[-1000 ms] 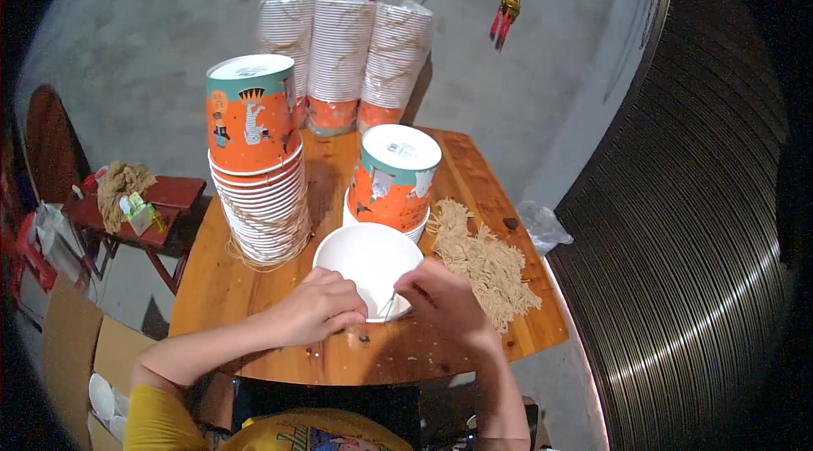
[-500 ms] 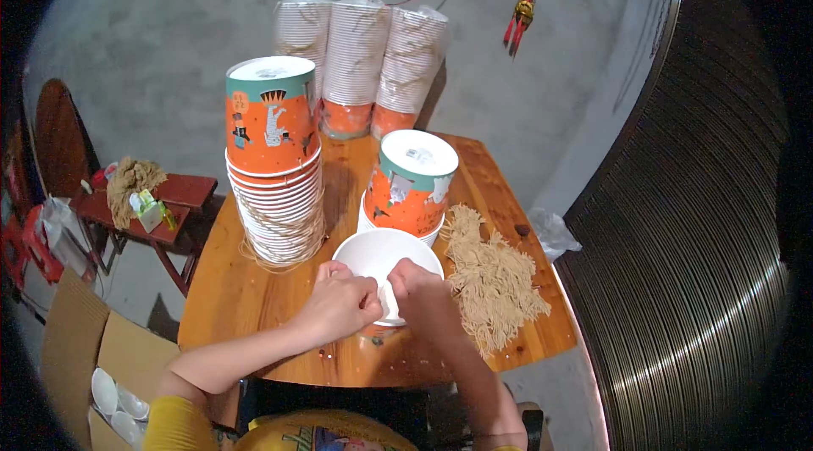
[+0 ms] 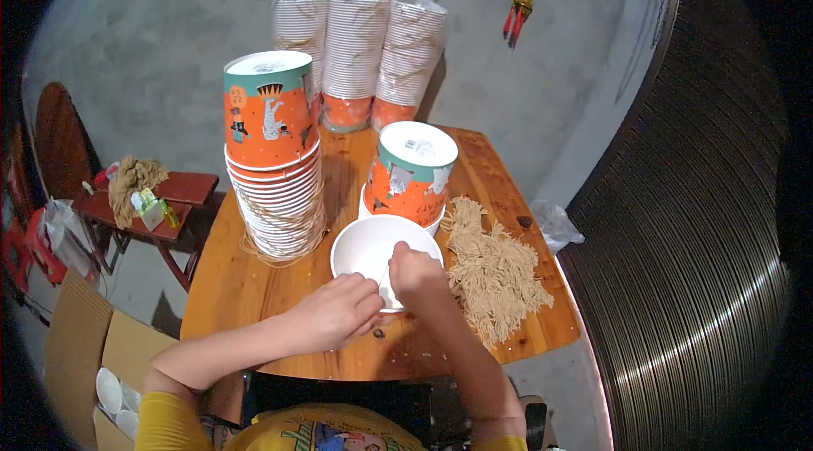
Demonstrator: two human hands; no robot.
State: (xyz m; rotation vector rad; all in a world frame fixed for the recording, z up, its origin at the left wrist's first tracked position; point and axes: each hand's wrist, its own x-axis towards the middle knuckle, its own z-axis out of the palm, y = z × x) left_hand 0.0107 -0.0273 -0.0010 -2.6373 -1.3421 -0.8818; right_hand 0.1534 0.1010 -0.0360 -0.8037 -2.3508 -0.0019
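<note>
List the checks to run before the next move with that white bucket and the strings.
1. White bucket upright, mouth open: ok.
2. Both hands on its near rim, left hand, right hand: ok.
3. String threaded through the rim: cannot tell.
4. Pile of tan strings beside the right hand: ok.
5. Tall stack of orange buckets apart from the hands: ok.

Bare worktop [image 3: 229, 298] left of the hands; cup stack [image 3: 275, 171] ahead-left, string pile [image 3: 495, 269] right, bowl [image 3: 373, 243] directly ahead.
</note>
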